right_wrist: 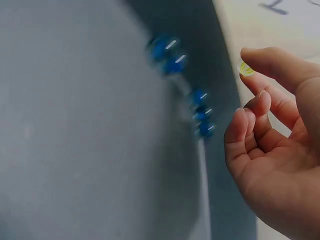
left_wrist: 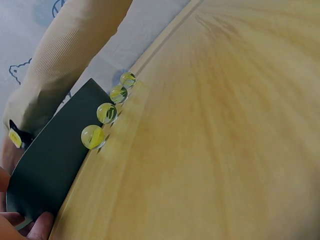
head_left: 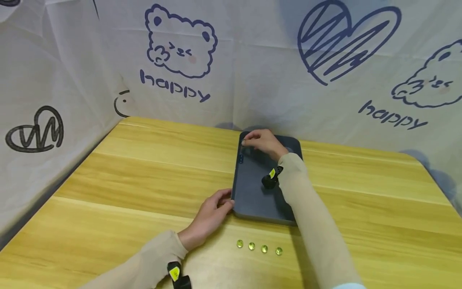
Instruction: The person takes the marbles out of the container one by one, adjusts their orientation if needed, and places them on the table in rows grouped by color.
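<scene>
Between thumb and forefinger my right hand [head_left: 265, 142] pinches a clear marble with yellow inside [right_wrist: 245, 68], above the far left corner of a dark grey tray [head_left: 260, 200]. Several blue marbles [right_wrist: 200, 112] lie along the tray's raised side in the right wrist view, blurred. At the near left corner my left hand [head_left: 211, 216] holds the tray's edge, its thumb [left_wrist: 41, 227] against the side. A row of several clear marbles with yellow inside [head_left: 251, 246] sits on the table in front of the tray; they also show large in the left wrist view.
The wooden table [head_left: 144, 180] carries the tray near its far edge. Behind and to the left hangs a white cloth [head_left: 252, 60] with bear, heart and "happy" drawings. My right forearm [head_left: 314, 216] crosses over the tray's right side.
</scene>
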